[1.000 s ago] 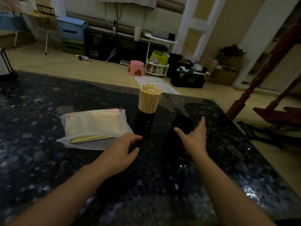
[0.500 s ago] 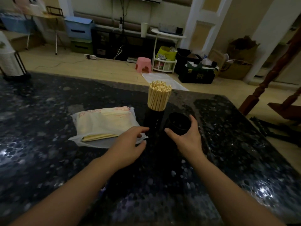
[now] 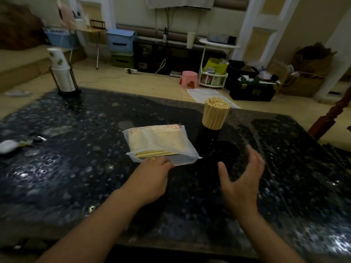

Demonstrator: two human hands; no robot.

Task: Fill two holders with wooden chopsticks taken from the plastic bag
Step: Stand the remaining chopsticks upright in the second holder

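Our left hand [image 3: 152, 177] touches the crinkled plastic bag's [image 3: 159, 143] open edge, its grip hidden from us; our right hand [image 3: 242, 179] spreads open beside the empty black holder [image 3: 226, 151]; round wooden chopsticks [image 3: 216, 114] pack the other holder [image 3: 208, 137] on speckled stone.

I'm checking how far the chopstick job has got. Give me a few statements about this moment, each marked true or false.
1. One black holder is already packed with wooden chopsticks. True.
2. The second holder is also full. False: it looks empty.
3. The left hand is at the open end of the plastic bag. True.
4. The right hand grips a bundle of chopsticks. False: it is open, holds nothing, and hovers near the empty holder.
5. The bag stands upright on the table. False: it lies flat, chopsticks showing at its mouth.
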